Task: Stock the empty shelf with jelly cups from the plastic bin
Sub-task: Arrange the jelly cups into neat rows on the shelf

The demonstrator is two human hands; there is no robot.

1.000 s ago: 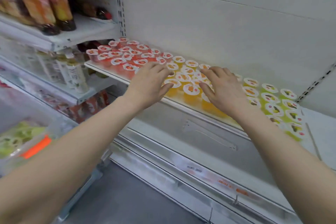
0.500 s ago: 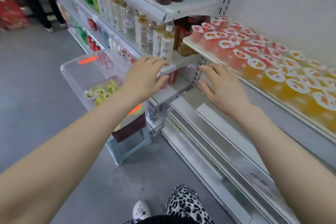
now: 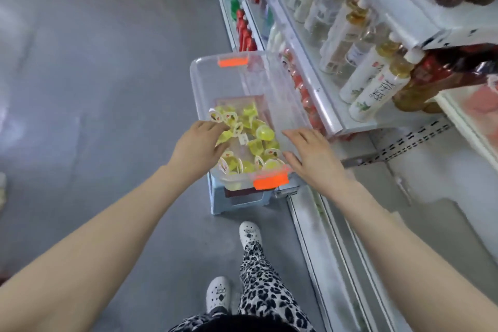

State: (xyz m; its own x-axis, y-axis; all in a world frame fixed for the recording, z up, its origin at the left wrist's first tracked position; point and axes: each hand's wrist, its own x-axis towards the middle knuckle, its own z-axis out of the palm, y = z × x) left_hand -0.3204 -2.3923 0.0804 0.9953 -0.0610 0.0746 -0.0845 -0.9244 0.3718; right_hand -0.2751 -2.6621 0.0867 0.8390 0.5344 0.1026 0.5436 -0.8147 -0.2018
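**Jelly cups in the clear bin, both hands over it**

Jelly cups [image 3: 249, 140], small, round and translucent yellow-green with white printed foil lids, lie jumbled in the near half of the plastic bin [image 3: 204, 81]. The bin is a clear rectangular tub with rounded corners and an orange latch [image 3: 270, 182] at each short end. I see it resting on a pale blue plastic stool [image 3: 239, 201] on the smooth grey floor [image 3: 94, 89], just beside the white metal shelving [image 3: 331, 121]. The left hand [image 3: 196, 148] is relaxed, its fingers reaching over the left rim with the tips among the cups, gripping nothing that I can make out. The right hand [image 3: 315, 156] is released, fingers straight and spread above the right rim. Tall bottles [image 3: 377, 94] with white labels stand on the shelving at right.
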